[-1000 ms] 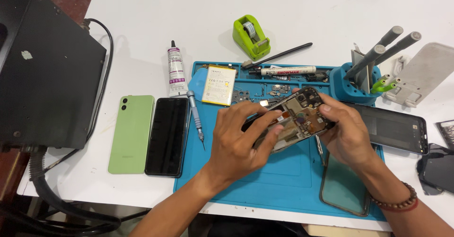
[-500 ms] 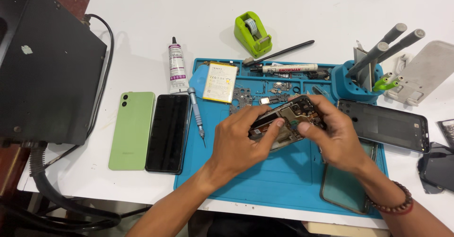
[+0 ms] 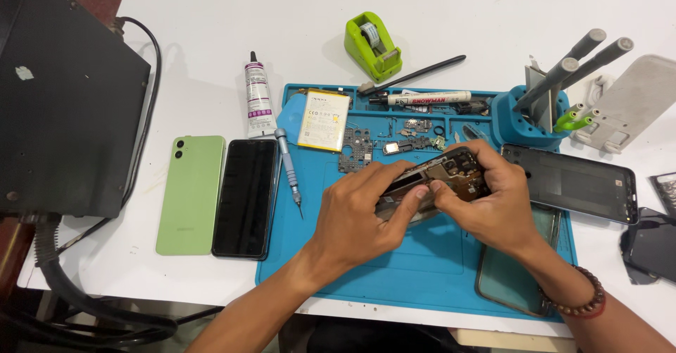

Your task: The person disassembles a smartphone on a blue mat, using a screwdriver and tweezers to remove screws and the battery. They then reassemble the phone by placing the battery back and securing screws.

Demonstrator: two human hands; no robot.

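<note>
Head view: hands (image 3: pixel 429 201) grip flat opened phone (image 3: pixel 451 173).

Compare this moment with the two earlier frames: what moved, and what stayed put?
Both hands, left hand and right hand, have closed in on the opened phone, which dropped lower and flatter toward the blue mat; both keep hold. The green phone, black phone and screwdriver stayed put.

White table (image 3: pixel 493 15); blue mat (image 3: pixel 422 275); green phone (image 3: pixel 189 194); tape dispenser (image 3: pixel 372 46)
</note>
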